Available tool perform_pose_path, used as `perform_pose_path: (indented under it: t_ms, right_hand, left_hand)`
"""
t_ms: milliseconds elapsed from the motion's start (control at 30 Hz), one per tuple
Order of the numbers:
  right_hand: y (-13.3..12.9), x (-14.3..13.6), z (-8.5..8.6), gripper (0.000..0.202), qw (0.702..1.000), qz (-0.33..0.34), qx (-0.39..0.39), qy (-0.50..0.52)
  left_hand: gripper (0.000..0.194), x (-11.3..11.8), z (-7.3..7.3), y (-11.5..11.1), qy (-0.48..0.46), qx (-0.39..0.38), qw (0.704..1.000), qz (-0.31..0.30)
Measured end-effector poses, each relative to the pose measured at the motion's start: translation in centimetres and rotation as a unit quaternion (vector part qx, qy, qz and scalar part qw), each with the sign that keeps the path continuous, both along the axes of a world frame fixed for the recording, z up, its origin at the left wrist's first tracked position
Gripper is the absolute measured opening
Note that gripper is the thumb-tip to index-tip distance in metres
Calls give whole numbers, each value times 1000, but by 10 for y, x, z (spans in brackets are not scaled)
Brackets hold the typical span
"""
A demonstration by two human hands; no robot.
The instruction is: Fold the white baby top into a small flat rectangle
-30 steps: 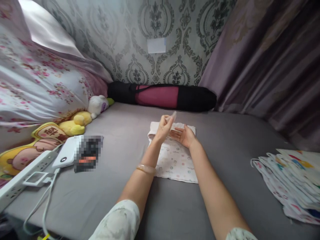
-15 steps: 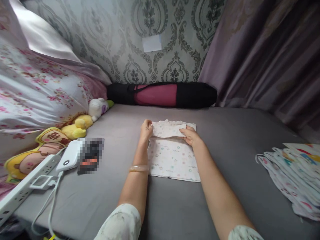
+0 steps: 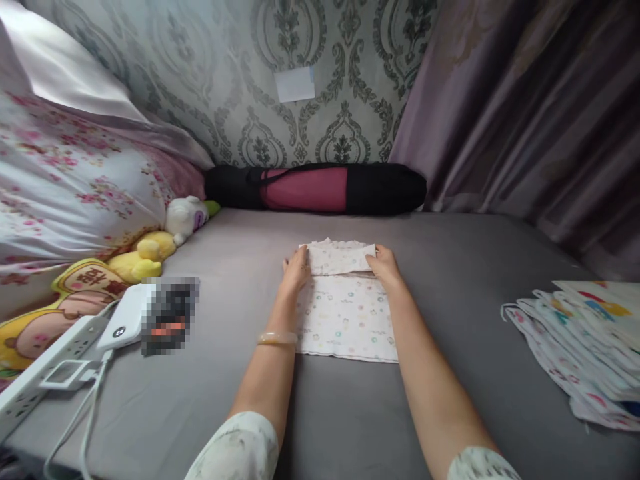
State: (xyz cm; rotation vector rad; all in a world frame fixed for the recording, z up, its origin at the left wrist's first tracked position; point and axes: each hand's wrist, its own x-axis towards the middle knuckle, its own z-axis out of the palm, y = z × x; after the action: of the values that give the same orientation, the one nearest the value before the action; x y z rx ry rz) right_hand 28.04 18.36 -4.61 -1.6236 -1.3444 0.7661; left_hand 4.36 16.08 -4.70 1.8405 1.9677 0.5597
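A white cloth (image 3: 347, 313) with small coloured prints lies on the grey bed sheet in front of me, its far part folded over toward me. My left hand (image 3: 297, 268) grips the left end of the folded flap, fingers closed round its edge. At the flap's right end, my right hand (image 3: 384, 264) pinches the corner between thumb and fingers. A pale bracelet (image 3: 277, 339) circles my left wrist.
Folded printed cloths (image 3: 575, 353) are stacked at the right. On the left are a power strip (image 3: 50, 360), a white power bank (image 3: 126, 317) with cables, a blurred dark item and plush toys (image 3: 150, 253). A black and red bag (image 3: 310, 189) lies along the wall.
The flap now lies straighter and flatter, its right corner squared. My right hand has shifted to the flap's outer corner, and my left hand has turned slightly inward. The view has swung slightly right.
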Motion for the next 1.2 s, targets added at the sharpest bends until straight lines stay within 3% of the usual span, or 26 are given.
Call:
perform_pose_path:
  t_ms: [167,400,533,600,667,800,1033,1200]
  right_hand:
    - [-2,6,0,39,988,-49,-25,-142]
    - [-14,13,4,42,981,-50,-11,-189]
    - [-21,6,14,45,970,-58,12,-237]
    - [-26,-8,19,48,961,-24,39,-274]
    - [-31,-26,21,50,943,51,71,-321]
    - [-42,-56,19,53,905,160,70,-388]
    - [-46,-62,6,54,889,180,19,-420]
    - [-43,-63,3,55,887,180,4,-425]
  left_hand:
    - [68,0,-1,0,12,-7,1000,6]
    - [61,-2,0,-1,10,13,1000,10]
    - [58,3,9,-1,26,43,998,25]
    - [54,14,16,-3,38,85,996,17]
    - [52,30,21,-5,50,114,992,-15]
    - [51,56,19,-11,95,107,985,-93]
    - [55,52,0,-11,143,45,986,-73]
    - [56,51,-3,-9,148,34,986,-68]
